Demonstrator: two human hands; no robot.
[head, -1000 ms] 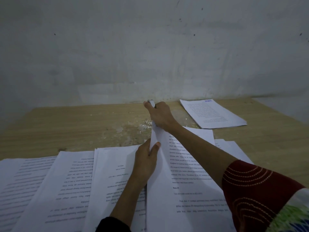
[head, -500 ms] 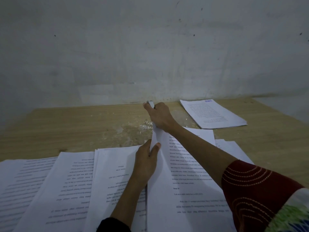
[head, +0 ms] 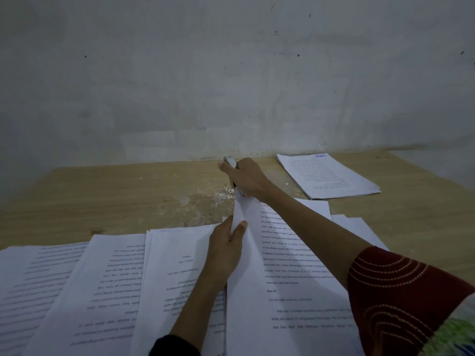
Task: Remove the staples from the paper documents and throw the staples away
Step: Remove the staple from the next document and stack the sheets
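Tool [head: 229, 161], metal-tipped, sat clenched in my right hand [head: 248, 179] at the document's [head: 288, 265] top corner; my left hand [head: 226, 250] pinched its edge; small loose bits [head: 225, 195] lay just beside.

I see my right hand [head: 246, 179] wrapped round a silvery tool [head: 229, 161] at the far corner of the front document [head: 282, 265], and that corner is lifted off the wooden table [head: 128, 196]. Nearer to me, my left hand [head: 227, 249] pinches the document's raised left edge. A scatter of small pale bits [head: 225, 195] that look like staples lies just left of the tool's lower end. Printed sheets [head: 108, 278] overlap at near left. A separate stack [head: 329, 176] lies far right, near the grey wall [head: 231, 86].
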